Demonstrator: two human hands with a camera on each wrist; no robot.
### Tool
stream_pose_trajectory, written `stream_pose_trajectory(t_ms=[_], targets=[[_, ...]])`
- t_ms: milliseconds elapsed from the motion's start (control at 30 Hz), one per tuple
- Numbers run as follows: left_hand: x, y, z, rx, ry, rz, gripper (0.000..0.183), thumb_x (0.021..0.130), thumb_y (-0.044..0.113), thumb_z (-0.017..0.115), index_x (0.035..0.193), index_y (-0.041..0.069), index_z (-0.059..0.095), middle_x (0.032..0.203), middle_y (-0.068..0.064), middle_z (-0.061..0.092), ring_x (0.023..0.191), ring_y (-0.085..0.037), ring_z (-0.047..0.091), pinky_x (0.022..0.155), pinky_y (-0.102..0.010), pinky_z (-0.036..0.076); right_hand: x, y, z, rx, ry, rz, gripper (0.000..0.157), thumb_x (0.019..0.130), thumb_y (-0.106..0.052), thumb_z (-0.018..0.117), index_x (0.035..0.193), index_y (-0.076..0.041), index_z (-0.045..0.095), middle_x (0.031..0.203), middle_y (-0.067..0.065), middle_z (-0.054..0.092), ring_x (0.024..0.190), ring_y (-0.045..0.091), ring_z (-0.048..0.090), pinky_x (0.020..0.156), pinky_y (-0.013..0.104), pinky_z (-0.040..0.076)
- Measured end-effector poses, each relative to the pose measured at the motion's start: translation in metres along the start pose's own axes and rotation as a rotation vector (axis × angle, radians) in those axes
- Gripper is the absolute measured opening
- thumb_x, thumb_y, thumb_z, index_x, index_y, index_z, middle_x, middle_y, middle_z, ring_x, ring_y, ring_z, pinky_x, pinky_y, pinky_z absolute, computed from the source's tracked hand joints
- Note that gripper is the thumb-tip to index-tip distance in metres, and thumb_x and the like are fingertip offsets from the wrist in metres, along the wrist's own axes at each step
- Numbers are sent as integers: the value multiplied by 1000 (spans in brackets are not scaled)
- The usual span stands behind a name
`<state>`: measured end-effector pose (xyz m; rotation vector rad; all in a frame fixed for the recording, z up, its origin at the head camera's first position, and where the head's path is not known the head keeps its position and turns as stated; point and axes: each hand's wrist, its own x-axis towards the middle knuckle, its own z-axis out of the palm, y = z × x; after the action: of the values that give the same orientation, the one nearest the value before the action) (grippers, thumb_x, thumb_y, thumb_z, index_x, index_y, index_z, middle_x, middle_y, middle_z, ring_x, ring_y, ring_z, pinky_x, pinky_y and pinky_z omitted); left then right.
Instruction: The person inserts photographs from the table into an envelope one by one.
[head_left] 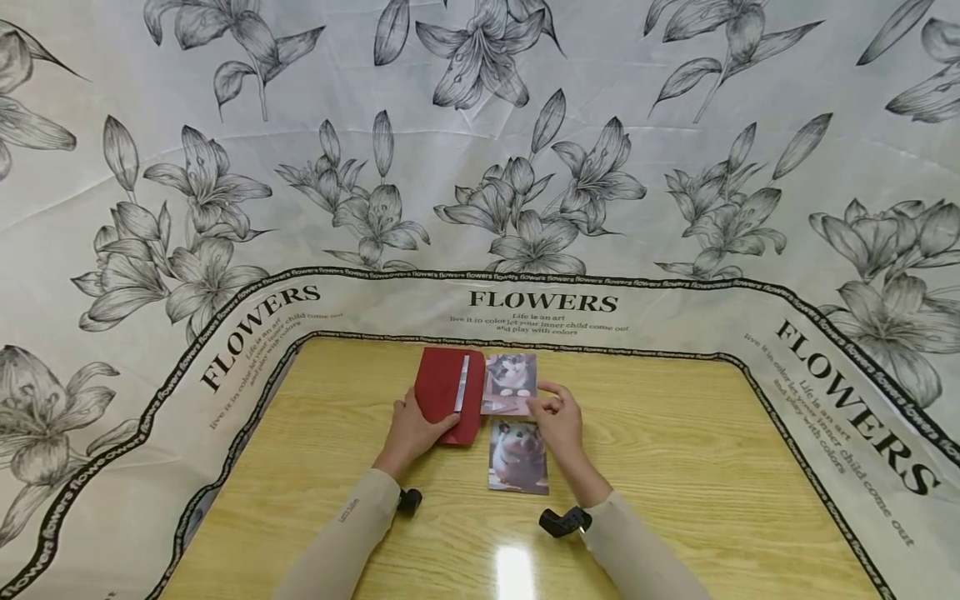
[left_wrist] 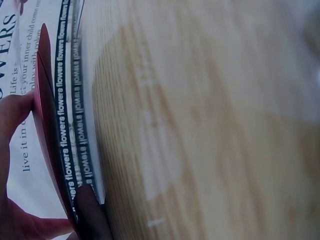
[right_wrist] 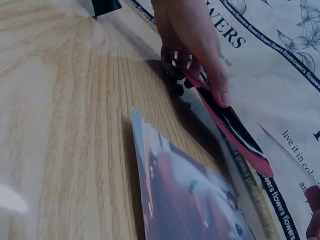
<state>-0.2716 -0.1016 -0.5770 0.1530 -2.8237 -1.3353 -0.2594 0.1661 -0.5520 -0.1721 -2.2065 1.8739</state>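
My left hand (head_left: 408,429) grips a red envelope (head_left: 438,387) by its near end, the thumb lying over its face. A pale strip (head_left: 462,383), like the edge of a card, shows along the envelope's opening. Seen from the right wrist, the envelope (right_wrist: 235,142) is tilted and raised off the table, its mouth parted. My right hand (head_left: 561,421) pinches the lower right corner of a photo card (head_left: 510,379) showing a small furry animal, just right of the envelope. Another animal photo card (head_left: 517,462) lies on the table below it, near the right wrist.
The wood-grain table (head_left: 675,467) spreads around both hands. A white cloth (head_left: 540,312) printed with flowers and lettering borders its back and sides. Black wrist cameras (head_left: 566,522) sit on both sleeves.
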Motion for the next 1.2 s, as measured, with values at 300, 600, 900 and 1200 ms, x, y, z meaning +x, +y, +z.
stream_pose_trajectory(t_ms=[300,600,900,1200], targets=[[1,0,0,9,11,1,116,86,56,87,166,-2,26,135,-28,48,118,-39,59,103,-56,54,7,5,21,-18,5,-37,35,96,0,79,128,6,66,83,20,75,67,8,61,59,21,47],[0,0,0,28,13,-3,118,85,57,87,165,-4,26,137,-29,48,119,-41,60,104,-56,53,8,9,37,14,-7,-19,36,95,2,77,129,7,65,85,24,74,65,11,59,59,20,46],[1,-1,-1,26,18,5,118,86,57,86,166,-4,25,138,-30,47,120,-42,60,105,-56,53,12,11,51,-20,3,4,36,95,0,77,129,4,66,82,17,74,66,15,61,57,22,46],[-2,-1,-2,12,12,35,117,85,56,87,165,-6,27,135,-31,48,117,-41,60,102,-57,53,14,14,59,-63,7,15,35,97,-3,77,130,1,67,78,10,72,56,8,53,50,22,43]])
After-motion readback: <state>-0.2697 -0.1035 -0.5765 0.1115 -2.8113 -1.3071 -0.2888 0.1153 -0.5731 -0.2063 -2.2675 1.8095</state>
